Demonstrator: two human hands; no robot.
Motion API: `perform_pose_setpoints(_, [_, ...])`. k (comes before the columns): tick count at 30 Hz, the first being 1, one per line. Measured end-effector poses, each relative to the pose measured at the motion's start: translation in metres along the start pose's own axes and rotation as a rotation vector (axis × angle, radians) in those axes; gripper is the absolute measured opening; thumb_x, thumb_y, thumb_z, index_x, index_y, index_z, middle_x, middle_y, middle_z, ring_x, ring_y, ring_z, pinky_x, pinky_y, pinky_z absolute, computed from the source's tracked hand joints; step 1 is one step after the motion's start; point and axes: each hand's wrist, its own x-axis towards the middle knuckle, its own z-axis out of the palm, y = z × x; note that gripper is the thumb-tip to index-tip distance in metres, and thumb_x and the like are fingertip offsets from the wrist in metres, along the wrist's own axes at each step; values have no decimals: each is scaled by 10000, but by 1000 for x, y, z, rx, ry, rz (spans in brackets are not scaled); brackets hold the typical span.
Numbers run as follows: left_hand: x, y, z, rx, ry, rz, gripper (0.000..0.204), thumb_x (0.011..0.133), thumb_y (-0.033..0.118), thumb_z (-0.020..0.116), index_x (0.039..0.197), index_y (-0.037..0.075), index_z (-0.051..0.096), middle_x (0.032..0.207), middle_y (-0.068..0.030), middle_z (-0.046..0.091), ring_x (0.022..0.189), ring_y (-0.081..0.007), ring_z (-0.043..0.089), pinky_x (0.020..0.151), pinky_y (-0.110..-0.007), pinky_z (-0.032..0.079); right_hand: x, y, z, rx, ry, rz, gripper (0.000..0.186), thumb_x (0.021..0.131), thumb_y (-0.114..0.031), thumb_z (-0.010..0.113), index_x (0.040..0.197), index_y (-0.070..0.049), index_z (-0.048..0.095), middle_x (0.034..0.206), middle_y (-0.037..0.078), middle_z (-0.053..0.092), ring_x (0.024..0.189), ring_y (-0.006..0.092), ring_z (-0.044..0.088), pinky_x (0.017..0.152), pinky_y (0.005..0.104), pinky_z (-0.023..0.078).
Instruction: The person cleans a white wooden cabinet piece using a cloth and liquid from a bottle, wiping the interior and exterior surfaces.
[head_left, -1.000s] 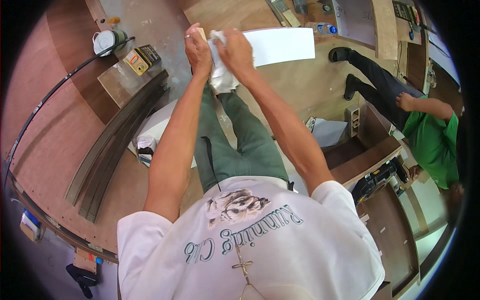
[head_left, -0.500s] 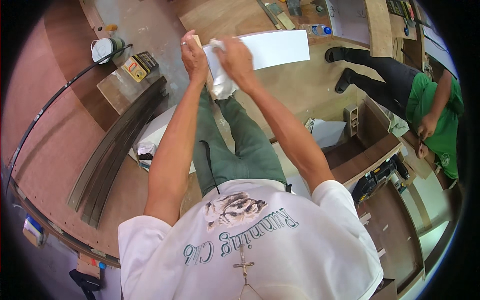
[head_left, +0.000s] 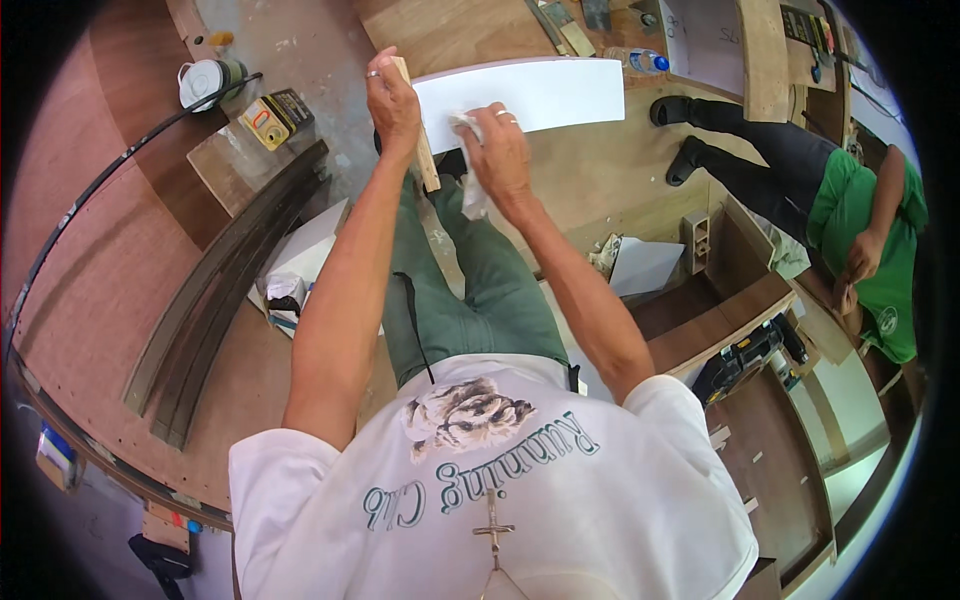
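- Gripping the pale wood strip (head_left: 427, 165) just left of twelve o'clock, my left hand (head_left: 394, 108) is curled round it; that probably keeps the white board (head_left: 545, 90) from sliding.
- The board lies ahead, from twelve to one o'clock, its left end against the strip. Whether the two are joined, I cannot tell.
- My right hand (head_left: 503, 155) clutches a crumpled white cloth (head_left: 474, 203) at the board's near edge, part of it over the white face, the rest trailing towards six o'clock. Bunched so, it likely pads my fingers.
- The board's far right corner reaches right beside a bottle (head_left: 645, 62) at one o'clock, so shifting it that way looks tight.
- Brown plywood (head_left: 600, 160) spreads below the near edge, giving my right wrist room, up to a co-worker's dark shoes (head_left: 685, 160) at half past one.
- Towards ten o'clock, long brown planks (head_left: 240, 262) and a yellow tin (head_left: 265, 122) lie well apart from my left hand.
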Motion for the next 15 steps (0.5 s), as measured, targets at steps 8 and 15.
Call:
perform_pose_setpoints(8, [-1,4,2,-28,-10,-3,512,1088,385,361,1242,-13,643,1231,-214,664,1162,-358,616,1025,-414,459,-4,20,-11,-40,32,28,174,909,-155,716,1026,-41,656,1028,187,642,956,398,627,843,496,504])
perform_pose_setpoints(15, [3,-3,-4,-1,4,21,535,1093,404,323,1267,21,653,1206,-184,670,1113,-321,622,1001,-398,459,-1,33,-25,-21,1,25,186,909,-176,720,1013,-34,657,997,183,640,952,403,633,818,487,512])
